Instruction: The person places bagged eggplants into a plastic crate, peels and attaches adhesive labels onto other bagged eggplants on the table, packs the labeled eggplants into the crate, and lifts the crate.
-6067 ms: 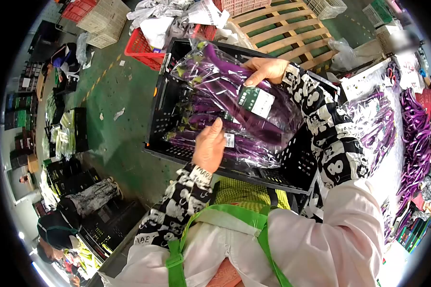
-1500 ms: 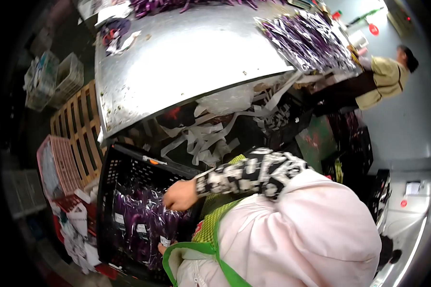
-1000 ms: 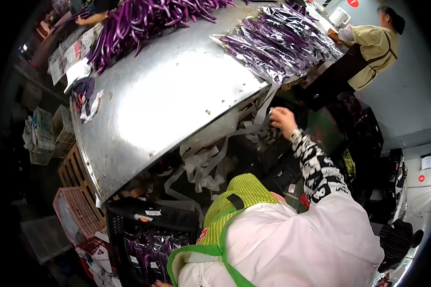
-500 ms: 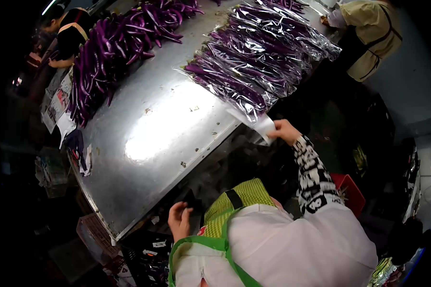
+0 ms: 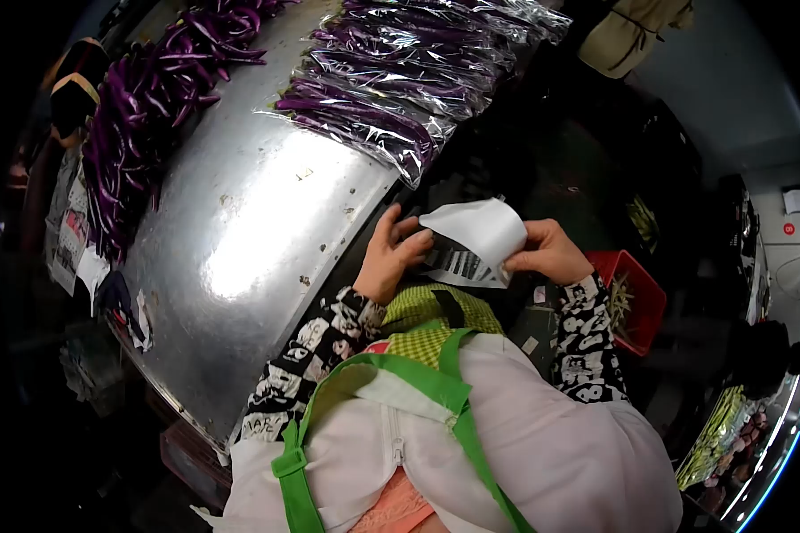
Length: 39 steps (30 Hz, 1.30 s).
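Note:
My right hand (image 5: 551, 252) pinches the right side of a curled white label sheet (image 5: 489, 229), with dark printed rows showing on its lower part. My left hand (image 5: 391, 256) is at the sheet's left edge, fingers apart and bent; whether the fingertips touch the paper is hard to tell. Behind both hands, clear-wrapped packs of long purple eggplants (image 5: 364, 120) lie side by side on the metal table (image 5: 267, 222).
Loose eggplants (image 5: 142, 124) are heaped along the table's far left side. A red bin (image 5: 636, 302) stands right of my right hand. Another person in a beige top (image 5: 627, 35) is at the upper right; a second person (image 5: 76, 89) is at the far left.
My right hand has drawn the label sheet away from the nearest eggplant pack, in front of my body. My left hand has risen from low beside the apron to the sheet's left edge.

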Each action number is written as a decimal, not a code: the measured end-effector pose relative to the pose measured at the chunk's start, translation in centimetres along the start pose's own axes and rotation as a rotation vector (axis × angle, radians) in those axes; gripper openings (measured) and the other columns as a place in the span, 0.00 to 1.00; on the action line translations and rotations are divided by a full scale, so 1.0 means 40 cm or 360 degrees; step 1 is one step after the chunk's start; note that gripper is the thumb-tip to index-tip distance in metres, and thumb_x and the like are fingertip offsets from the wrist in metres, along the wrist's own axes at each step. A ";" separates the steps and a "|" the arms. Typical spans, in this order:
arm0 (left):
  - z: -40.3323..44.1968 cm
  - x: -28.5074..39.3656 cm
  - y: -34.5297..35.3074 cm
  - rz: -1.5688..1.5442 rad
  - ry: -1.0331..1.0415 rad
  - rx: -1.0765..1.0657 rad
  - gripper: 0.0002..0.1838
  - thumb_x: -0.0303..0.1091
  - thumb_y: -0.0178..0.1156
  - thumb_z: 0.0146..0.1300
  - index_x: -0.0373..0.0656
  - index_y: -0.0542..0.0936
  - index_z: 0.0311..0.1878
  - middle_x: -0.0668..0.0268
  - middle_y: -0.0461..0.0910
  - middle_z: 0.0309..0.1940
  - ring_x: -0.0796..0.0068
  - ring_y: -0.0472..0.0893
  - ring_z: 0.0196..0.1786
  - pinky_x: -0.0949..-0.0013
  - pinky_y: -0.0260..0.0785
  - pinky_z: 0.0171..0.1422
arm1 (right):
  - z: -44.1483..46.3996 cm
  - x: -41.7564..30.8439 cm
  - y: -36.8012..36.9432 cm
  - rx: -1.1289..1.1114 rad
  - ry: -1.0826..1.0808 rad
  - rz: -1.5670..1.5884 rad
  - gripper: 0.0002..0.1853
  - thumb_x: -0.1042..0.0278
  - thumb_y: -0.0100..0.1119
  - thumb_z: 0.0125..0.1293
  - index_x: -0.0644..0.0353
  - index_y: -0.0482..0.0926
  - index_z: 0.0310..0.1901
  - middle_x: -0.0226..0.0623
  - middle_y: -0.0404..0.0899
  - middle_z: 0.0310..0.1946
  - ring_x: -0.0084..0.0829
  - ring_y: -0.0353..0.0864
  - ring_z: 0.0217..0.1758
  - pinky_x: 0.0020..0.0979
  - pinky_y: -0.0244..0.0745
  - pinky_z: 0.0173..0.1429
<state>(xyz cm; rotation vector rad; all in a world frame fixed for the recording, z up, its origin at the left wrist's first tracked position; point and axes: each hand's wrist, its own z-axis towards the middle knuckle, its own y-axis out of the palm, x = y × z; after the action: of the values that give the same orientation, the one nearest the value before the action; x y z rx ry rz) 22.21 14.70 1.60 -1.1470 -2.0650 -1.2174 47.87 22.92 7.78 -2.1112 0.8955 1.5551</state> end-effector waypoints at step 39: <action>-0.333 0.465 -0.094 -0.0072 0.1254 -0.0835 0.08 0.23 0.64 0.58 0.41 0.72 0.31 0.71 0.70 0.26 0.81 0.71 0.28 0.75 0.72 0.34 | 0.268 -0.189 0.321 -0.1425 -0.0384 0.0565 0.33 0.76 0.72 0.47 0.70 0.71 0.57 0.44 0.81 0.47 0.33 0.79 0.52 0.35 0.71 0.59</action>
<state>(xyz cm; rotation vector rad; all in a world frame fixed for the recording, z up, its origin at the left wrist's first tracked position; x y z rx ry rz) 8.98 9.92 20.02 -0.6328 -1.2162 -1.9126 30.12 22.33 12.41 -2.2720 0.5444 2.7106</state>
